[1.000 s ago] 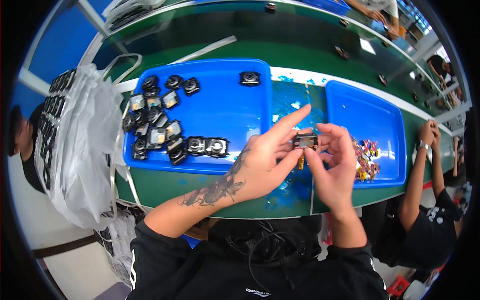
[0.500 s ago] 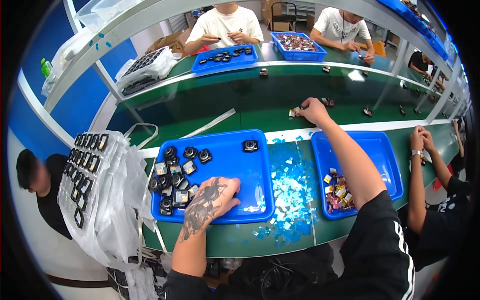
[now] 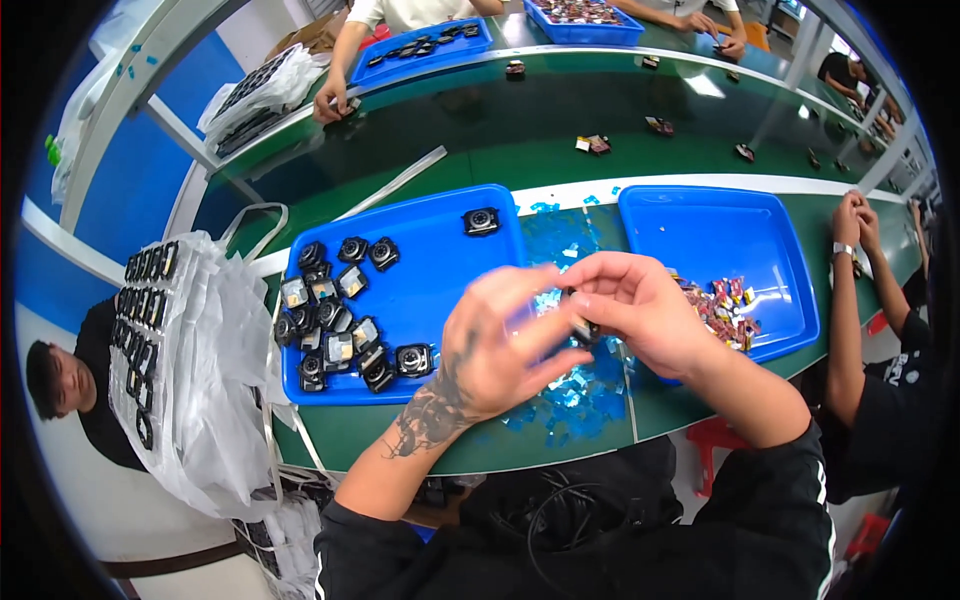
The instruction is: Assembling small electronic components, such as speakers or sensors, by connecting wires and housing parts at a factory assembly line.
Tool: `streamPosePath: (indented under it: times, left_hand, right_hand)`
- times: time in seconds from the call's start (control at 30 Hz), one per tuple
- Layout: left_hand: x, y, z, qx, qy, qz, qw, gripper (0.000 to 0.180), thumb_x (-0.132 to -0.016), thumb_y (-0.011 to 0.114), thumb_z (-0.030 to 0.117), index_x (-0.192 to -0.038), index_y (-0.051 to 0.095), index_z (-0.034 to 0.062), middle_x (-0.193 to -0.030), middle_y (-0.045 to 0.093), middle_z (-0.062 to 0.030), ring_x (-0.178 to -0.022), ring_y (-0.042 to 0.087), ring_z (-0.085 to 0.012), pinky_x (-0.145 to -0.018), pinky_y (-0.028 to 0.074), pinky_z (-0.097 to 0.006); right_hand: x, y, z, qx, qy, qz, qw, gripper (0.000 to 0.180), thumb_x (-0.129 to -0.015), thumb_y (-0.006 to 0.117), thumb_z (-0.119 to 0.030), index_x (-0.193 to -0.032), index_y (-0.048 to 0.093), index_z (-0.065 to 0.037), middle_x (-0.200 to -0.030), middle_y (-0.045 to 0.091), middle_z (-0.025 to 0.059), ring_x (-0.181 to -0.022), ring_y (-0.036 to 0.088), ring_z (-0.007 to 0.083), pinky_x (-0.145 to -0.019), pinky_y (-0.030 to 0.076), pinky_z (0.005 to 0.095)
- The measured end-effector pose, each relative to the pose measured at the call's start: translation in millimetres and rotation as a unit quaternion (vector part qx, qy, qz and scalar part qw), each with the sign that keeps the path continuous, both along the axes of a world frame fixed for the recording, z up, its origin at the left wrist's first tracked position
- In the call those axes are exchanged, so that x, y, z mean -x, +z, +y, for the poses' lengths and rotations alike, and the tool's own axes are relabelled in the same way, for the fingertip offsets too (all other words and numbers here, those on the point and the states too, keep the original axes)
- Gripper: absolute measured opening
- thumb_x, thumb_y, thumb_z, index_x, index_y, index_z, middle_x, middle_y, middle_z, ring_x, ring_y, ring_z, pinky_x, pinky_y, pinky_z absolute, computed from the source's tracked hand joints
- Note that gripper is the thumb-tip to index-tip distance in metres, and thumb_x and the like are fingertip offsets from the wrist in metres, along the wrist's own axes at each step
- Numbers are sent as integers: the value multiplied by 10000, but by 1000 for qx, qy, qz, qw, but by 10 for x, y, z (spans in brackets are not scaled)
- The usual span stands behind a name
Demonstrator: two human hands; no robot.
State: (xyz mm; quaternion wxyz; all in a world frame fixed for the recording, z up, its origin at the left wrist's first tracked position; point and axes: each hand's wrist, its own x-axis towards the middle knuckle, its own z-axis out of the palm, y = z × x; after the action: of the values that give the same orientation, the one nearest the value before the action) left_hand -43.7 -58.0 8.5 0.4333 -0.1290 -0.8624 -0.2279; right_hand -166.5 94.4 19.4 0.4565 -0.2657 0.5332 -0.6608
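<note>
Green worktop [image 3: 500, 452] curves across a busy workshop, with a dark green belt [image 3: 470, 125] running behind it under white metal framing. Between two blue trays, both of the wearer's hands meet in front of the body. The right hand [image 3: 650, 312] pinches a small black casing [image 3: 586, 328] between thumb and fingers, above a litter of blue film scraps [image 3: 575, 395]. The left hand [image 3: 490, 350], tattooed toward the wrist, reaches in from the other side, fingers spread and blurred; whether they grip the casing too, I cannot tell. In the left tray [image 3: 435, 270], watch-like black housings [image 3: 413, 361] cluster mostly along the left side, with one alone near the far right corner. Small multicoloured parts [image 3: 730, 313] lie heaped in the right tray [image 3: 700, 230], partly behind the right hand. White plastic sheeting [image 3: 200, 400] holding rows of black frames [image 3: 143, 305] stands left of the worktop. Across the belt, a co-worker's hand [image 3: 330, 100] touches a small item.
</note>
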Motion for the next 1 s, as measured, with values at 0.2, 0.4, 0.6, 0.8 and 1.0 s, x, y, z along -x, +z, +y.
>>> streamPosePath:
  times: [0.2,0.4,0.6,0.8,1.0]
  left_hand:
    - [-29,-207,175,-441,-193,-316,817,489,-840,730,75,-1258,500,-35,-1144,598,-128,-940,647,-166,-764,555,-272]
    - [0,-237,276,-573,-169,-333,730,260,-996,497,92,-1189,577,-63,-1073,658,-130,-868,668,-180,-754,568,-292]
    - [41,-249,104,-687,-158,-308,639,183,-933,581,33,-1096,573,-49,-1021,671,-152,-853,690,-225,-720,571,-268]
    - [27,-101,22,-746,-194,-306,559,120,-899,606,-12,-985,524,3,-947,644,-138,-907,698,-294,-740,611,-287]
    - [50,-139,113,-716,-158,-304,608,135,-901,596,8,-988,494,29,-965,633,-145,-865,709,-270,-698,616,-272]
  right_hand:
    - [-164,-119,74,39,-161,242,956,160,-825,688,6,-980,651,8,-958,640,59,-852,632,103,-778,529,256]
    - [-183,-173,232,-1,-146,261,954,187,-837,677,-30,-1024,673,-33,-954,629,60,-809,621,97,-679,521,237]
    - [672,-10,864,-156,-290,637,697,109,-812,668,-32,-920,660,-40,-861,645,121,-765,633,299,-666,516,365]
    - [1075,-14,1799,-368,-136,570,722,180,-770,713,-30,-939,653,-22,-856,639,96,-777,618,218,-713,505,329]
    - [896,10,1729,-342,-135,547,752,206,-741,727,-27,-942,688,-54,-925,638,101,-898,620,250,-790,504,343]
